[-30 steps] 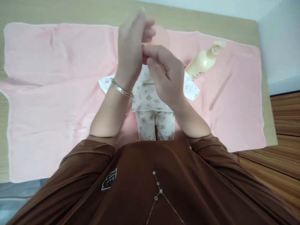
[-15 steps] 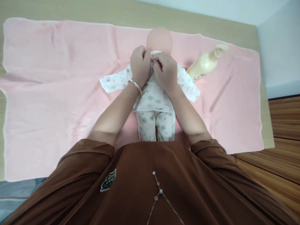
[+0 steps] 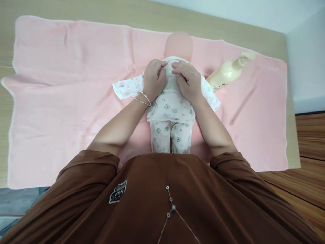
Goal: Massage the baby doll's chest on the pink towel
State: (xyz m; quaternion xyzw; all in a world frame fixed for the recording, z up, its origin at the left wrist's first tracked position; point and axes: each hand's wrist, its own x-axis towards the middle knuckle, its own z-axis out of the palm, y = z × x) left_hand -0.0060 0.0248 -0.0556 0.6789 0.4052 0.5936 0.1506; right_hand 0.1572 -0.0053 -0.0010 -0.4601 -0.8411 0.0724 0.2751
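Observation:
A doll with a smooth, bare head lies on a pink cloth, wearing a white shirt and white trousers, both patterned. On the left of the shirt's upper part, just below the collar, rests my left hand, its fingers bent loosely and its thumb apart. My right hand lies on the other side of the upper shirt with fingers slightly spread. A gap of shirt shows between the two hands. Neither holds a fold of fabric that I can see.
The pink cloth covers much of a light table. A cream pump bottle lies on it beside the doll's right-hand sleeve. Wooden boards show at the right edge, and a pale wall rises at the back.
My hands have moved apart and slightly down from the collar, and their pinched fingers have loosened. More of the collar and upper shirt shows. The whole view has shifted slightly.

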